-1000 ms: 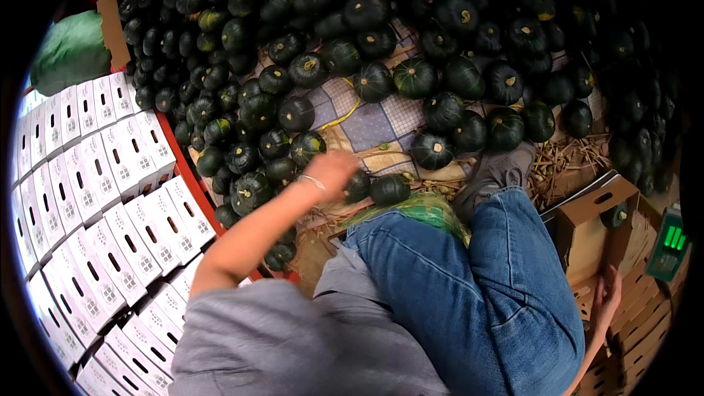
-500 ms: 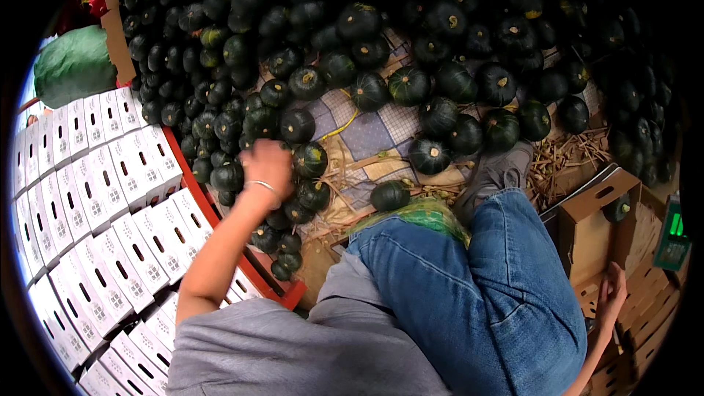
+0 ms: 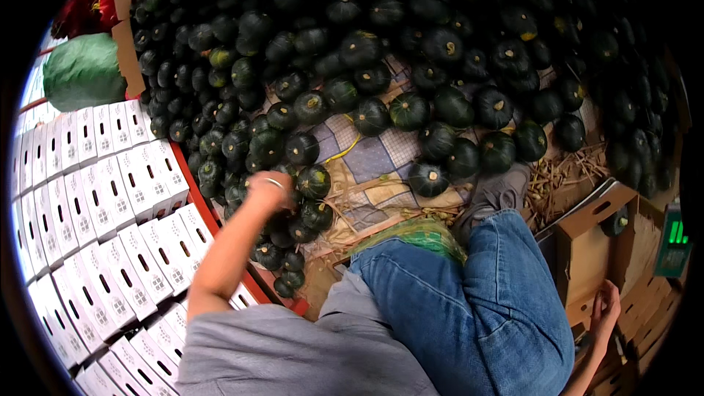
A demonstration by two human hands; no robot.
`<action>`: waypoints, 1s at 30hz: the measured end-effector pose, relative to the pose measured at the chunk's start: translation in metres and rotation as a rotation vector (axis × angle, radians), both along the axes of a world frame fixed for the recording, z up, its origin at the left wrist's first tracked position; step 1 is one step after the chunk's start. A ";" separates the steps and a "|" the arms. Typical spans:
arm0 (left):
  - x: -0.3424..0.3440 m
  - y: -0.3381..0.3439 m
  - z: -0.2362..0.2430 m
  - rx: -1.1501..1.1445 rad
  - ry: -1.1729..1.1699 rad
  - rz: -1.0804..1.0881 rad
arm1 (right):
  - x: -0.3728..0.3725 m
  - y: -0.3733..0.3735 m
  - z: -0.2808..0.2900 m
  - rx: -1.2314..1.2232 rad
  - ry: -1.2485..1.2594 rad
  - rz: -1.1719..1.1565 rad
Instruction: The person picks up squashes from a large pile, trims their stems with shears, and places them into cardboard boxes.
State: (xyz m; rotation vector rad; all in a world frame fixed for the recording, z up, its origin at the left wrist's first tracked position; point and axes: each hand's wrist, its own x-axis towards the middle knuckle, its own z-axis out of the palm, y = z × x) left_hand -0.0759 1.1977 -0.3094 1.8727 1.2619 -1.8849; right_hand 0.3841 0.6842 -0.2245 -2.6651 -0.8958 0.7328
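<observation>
My left hand [image 3: 270, 191], with a ring-like band at the wrist, reaches down into the dark green squashes on the left side of the pile. Its fingers are blurred and hidden, so any grip is unclear. Right beside it lies a green squash with a yellowish patch [image 3: 314, 181]. At the lower right, my right hand [image 3: 606, 306] hangs by an open cardboard carton [image 3: 576, 248], fingers apart and loosely bent, with nothing visible in them. One squash [image 3: 614, 221] shows inside or just behind that carton.
White cartons with hand holes [image 3: 95, 249] stand in rows at the left, along a red-orange rail [image 3: 192, 180]. Patterned cloth [image 3: 370, 155] and dry stalks [image 3: 555, 176] cover the floor. A green net bag [image 3: 418, 233] lies by my leg; a green-lit display [image 3: 675, 233] stands far right.
The view has tilted, so the scene sits lower. My left hand remains among the left-hand squashes. A squash that lay in front of my knee is no longer visible.
</observation>
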 end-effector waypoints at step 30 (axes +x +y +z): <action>-0.031 0.130 0.016 0.033 -0.509 0.054 | -0.016 0.125 0.012 -0.009 -0.037 0.240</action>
